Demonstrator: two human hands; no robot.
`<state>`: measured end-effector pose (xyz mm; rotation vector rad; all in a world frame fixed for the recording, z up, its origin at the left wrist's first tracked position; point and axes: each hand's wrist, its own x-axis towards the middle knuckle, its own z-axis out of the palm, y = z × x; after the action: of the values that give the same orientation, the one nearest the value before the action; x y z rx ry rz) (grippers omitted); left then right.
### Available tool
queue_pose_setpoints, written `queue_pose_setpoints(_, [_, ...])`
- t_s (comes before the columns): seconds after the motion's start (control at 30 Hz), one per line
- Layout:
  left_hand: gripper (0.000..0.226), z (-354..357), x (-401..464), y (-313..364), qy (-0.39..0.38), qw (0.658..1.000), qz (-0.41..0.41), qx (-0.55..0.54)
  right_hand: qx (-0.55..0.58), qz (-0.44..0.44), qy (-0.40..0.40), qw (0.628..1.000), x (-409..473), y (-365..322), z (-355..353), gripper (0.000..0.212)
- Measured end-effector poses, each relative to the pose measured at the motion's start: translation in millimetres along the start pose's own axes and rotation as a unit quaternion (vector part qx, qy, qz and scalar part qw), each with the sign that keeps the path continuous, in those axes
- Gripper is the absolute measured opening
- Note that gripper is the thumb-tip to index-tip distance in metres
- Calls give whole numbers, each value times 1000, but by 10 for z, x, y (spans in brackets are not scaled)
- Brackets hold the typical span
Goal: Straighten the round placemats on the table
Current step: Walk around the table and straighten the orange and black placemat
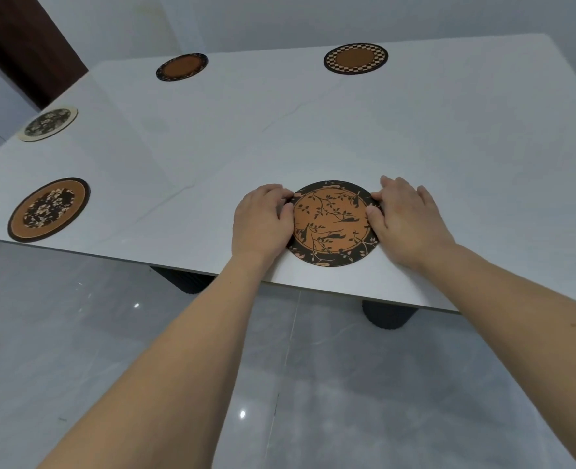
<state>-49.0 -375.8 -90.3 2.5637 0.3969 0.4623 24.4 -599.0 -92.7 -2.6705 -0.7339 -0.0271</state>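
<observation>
A round orange placemat with a black branch-and-bird pattern (330, 222) lies flat near the front edge of the white table (313, 130). My left hand (261, 220) grips its left rim, thumb on top. My right hand (405, 220) grips its right rim the same way. Four more round mats lie on the table: an orange floral one (49, 209) at the front left, a cream-rimmed dark one (48, 123) behind it, a small orange one (182, 67) at the back, and a checkered-rim one (356, 58) at the back right.
The table's front edge (347, 292) runs just below the held mat. Two dark round table legs (389, 314) stand beneath it on a glossy grey tiled floor (110, 333). A dark wooden door (26, 38) stands at the far left.
</observation>
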Motion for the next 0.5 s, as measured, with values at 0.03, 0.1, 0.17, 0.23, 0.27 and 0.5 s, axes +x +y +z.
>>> queue_pose_setpoints(0.03, [27,-8,3,5,-4,1000,-8,-16,3,-2,-1,1000,-11,7,-4,44])
queue_pose_setpoints(0.1, [19,-25,5,11,-7,999,-19,-45,23,-8,4,1000,-37,23,-12,41])
queue_pose_setpoints(0.17, [12,-37,20,3,-12,998,-24,-53,56,-11,17,998,-61,42,-24,36])
queue_pose_setpoints(0.23, [12,-45,28,-16,-21,998,-27,-57,80,-10,27,996,-71,55,-35,32])
queue_pose_setpoints(0.27, [13,-44,28,-23,-25,998,-28,-58,89,-10,31,996,-72,54,-41,31])
queue_pose_setpoints(0.5, [15,-22,47,-55,-34,997,-35,-52,109,-4,41,993,-74,45,-73,27])
